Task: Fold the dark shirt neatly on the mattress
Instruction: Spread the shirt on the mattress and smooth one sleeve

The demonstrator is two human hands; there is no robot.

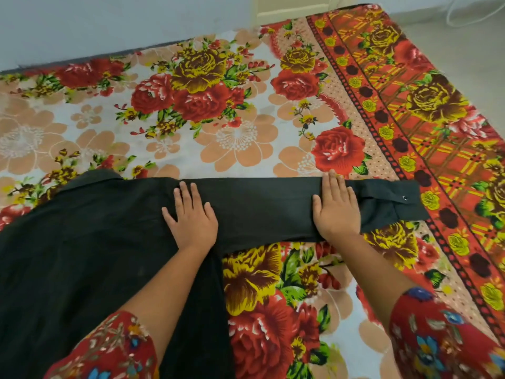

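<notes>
Shirt [95,255], dark, lies flat on the flowered mattress [246,132], its body at the left and one sleeve [259,206] stretched out to the right. Left hand [192,217] presses where that sleeve meets the body; right hand [337,212] presses the sleeve beside the cuff [393,206]. Fingers [183,192] of both are straight, slightly apart.

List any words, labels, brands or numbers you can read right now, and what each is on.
None readable.
The dark shirt is plain; its cuff carries only a metal snap, with no lettering visible.
The bedsheet shows just a flower print.
</notes>
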